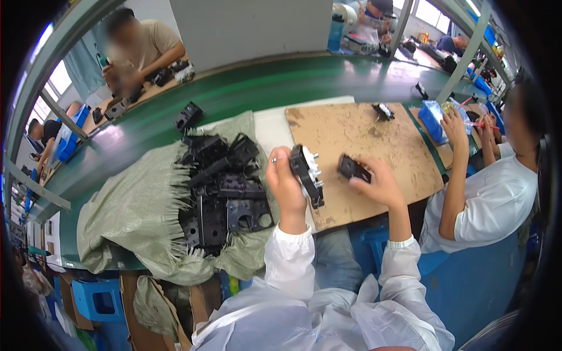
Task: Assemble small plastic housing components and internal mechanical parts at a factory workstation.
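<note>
My left hand (285,182) grips a black plastic part with white pieces on it (308,173), held upright above the near edge of a worn brown board (380,146). My right hand (379,184) holds a smaller black part (352,168) just to the right of the first one, over the same board. To the left of my left hand lies a heap of black plastic housings (225,187) on an opened woven green sack (134,210). Both my sleeves are white.
A green conveyor belt (263,82) runs behind the board. One small black part (383,111) lies on the board's far edge, another black housing (188,116) on the belt. A person in white (492,193) works at my right; another person (140,50) sits opposite. Blue stools and cardboard stand below left.
</note>
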